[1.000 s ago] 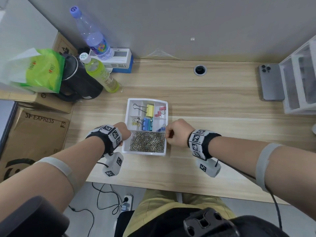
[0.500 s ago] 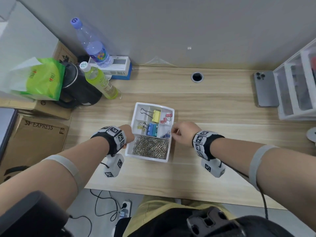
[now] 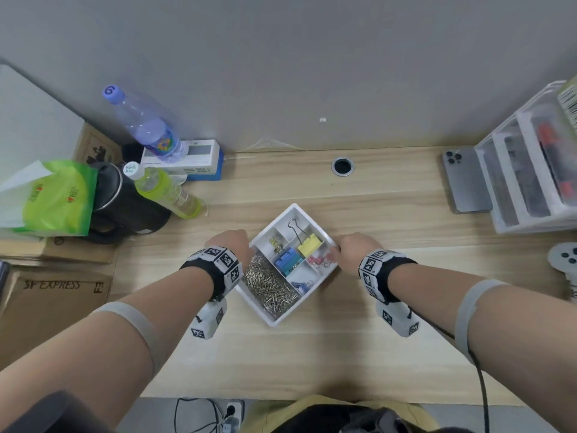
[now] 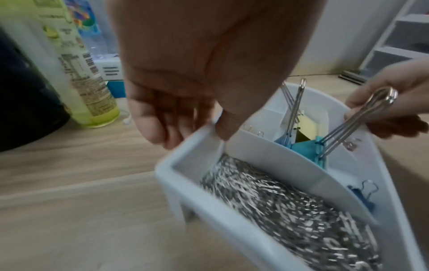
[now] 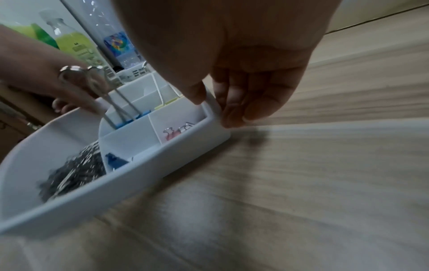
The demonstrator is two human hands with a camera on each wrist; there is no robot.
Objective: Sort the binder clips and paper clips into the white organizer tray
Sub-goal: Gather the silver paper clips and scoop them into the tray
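- Both hands are gripping the white organizer tray (image 3: 282,317) from opposite sides, and it is sitting corner-on to the person on the wooden desk (image 3: 390,214).
- Left hand (image 3: 232,248) is pinching the tray's left rim, thumb inside the wall and fingers (image 4: 162,117) curling down outside.
- Right hand (image 3: 354,250) is pinching the right rim the same way, thumb tip over the edge, fingers (image 5: 246,102) running down the outer wall.
- Silver paper clips (image 3: 270,285) are filling the long near compartment.
- Blue binder clip (image 3: 288,260) and yellow binder clip (image 3: 309,245) are sitting in the middle compartments, wire handles sticking up.
- Small pink clips (image 3: 321,260) are lying in the compartment beside the right hand; small dark-blue clips (image 3: 301,285) are in the next one.
- Green drink bottle (image 3: 168,192) is standing at the back left, well apart from the tray.
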